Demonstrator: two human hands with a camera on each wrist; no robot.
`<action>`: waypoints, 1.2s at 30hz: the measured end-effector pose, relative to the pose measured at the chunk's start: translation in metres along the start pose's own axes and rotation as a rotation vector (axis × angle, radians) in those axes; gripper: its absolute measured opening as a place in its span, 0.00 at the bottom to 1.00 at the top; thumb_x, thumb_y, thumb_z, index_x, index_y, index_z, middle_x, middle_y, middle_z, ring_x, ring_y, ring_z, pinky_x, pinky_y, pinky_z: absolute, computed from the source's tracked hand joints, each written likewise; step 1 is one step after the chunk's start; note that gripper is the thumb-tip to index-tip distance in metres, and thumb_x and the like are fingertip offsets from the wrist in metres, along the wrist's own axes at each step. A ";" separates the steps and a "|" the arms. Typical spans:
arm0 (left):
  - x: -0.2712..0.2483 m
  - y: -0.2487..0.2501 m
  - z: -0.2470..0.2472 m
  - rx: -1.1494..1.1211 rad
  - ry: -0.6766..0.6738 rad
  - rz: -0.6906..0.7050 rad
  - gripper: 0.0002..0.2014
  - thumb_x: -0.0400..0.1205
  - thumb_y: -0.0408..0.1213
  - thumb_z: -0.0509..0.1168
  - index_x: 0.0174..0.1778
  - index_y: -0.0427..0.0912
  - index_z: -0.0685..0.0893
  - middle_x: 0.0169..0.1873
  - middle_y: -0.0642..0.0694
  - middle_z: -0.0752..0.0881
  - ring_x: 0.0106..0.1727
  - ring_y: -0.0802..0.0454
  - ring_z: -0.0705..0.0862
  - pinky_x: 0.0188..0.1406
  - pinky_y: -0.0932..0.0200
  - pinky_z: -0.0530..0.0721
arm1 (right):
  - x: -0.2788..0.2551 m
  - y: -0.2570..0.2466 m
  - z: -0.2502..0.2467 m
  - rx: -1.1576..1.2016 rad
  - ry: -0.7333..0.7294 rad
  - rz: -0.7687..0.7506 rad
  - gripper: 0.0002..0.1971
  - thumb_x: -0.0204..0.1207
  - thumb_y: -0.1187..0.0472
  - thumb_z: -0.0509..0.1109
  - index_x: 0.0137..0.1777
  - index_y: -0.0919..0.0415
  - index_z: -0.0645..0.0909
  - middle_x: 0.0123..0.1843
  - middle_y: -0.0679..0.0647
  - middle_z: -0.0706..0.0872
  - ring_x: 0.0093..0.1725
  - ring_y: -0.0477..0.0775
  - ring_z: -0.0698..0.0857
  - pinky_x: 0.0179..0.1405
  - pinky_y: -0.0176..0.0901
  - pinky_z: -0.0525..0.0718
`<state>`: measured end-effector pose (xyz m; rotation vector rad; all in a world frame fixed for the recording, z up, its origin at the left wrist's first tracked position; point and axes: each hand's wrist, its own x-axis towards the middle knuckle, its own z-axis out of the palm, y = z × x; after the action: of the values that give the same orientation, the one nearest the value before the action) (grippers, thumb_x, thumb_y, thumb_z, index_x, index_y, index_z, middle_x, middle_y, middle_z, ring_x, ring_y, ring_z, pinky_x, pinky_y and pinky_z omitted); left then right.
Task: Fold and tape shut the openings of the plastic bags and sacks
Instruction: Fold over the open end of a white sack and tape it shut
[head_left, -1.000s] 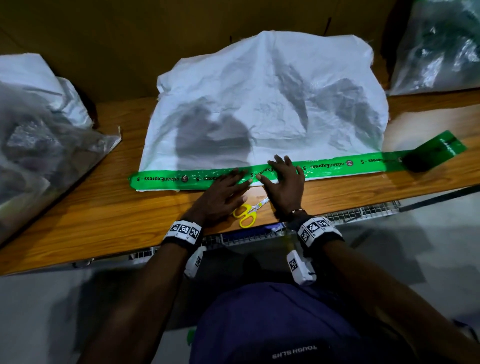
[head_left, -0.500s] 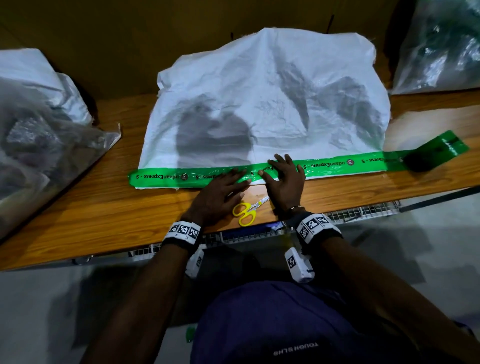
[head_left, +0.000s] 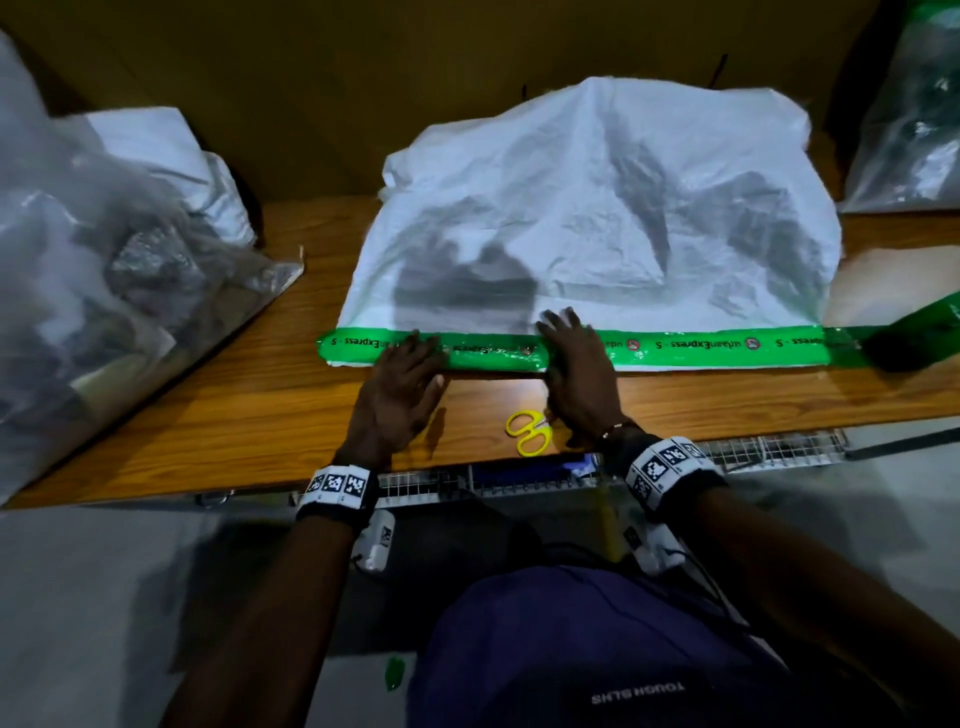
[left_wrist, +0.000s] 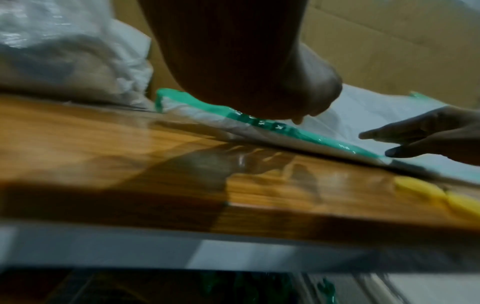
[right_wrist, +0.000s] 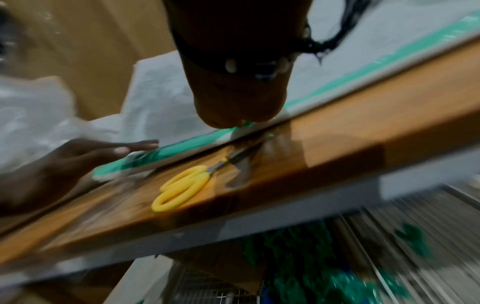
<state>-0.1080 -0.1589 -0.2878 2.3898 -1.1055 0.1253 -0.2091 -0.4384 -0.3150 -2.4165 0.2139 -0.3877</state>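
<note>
Sack: my white woven sack (head_left: 597, 218) lies flat in the middle of the table (head_left: 208, 415), folded mouth toward the near edge.
Tape: green printed tape (head_left: 701, 345) runs along that folded mouth, its free end trailing past the sack's right side.
Left hand: my left hand (head_left: 402, 387), fingers flat, presses the tape.
Right hand: my right hand (head_left: 579, 371), fingers flat, presses the tape just beside it.
Scissors: yellow-handled scissors (head_left: 527, 431) lie near the near edge, between my wrists.
Other bags: clear plastic bags (head_left: 93, 291) sit at the left edge.
</note>
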 end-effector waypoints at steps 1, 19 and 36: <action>-0.001 -0.002 -0.002 0.021 0.037 -0.076 0.18 0.90 0.43 0.63 0.74 0.43 0.87 0.81 0.44 0.79 0.87 0.43 0.69 0.87 0.38 0.63 | 0.007 -0.013 0.002 0.043 -0.045 -0.077 0.32 0.74 0.70 0.73 0.81 0.60 0.79 0.85 0.56 0.77 0.88 0.63 0.69 0.87 0.59 0.66; -0.009 -0.014 0.003 0.155 -0.105 -0.436 0.25 0.87 0.55 0.55 0.82 0.63 0.76 0.88 0.55 0.67 0.92 0.52 0.56 0.88 0.27 0.47 | 0.003 0.013 -0.015 -0.416 -0.426 -0.292 0.42 0.88 0.29 0.44 0.93 0.57 0.58 0.93 0.50 0.57 0.92 0.51 0.56 0.89 0.60 0.61; 0.038 0.068 0.088 0.185 -0.335 -0.171 0.42 0.84 0.59 0.45 0.94 0.45 0.47 0.93 0.48 0.44 0.93 0.51 0.43 0.88 0.49 0.36 | -0.026 0.064 -0.057 -0.365 -0.356 -0.136 0.36 0.89 0.42 0.48 0.92 0.62 0.61 0.93 0.56 0.59 0.92 0.57 0.59 0.88 0.62 0.62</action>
<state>-0.1434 -0.2647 -0.3263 2.7297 -1.0636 -0.2517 -0.2554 -0.5149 -0.3205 -2.8169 -0.0432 0.0338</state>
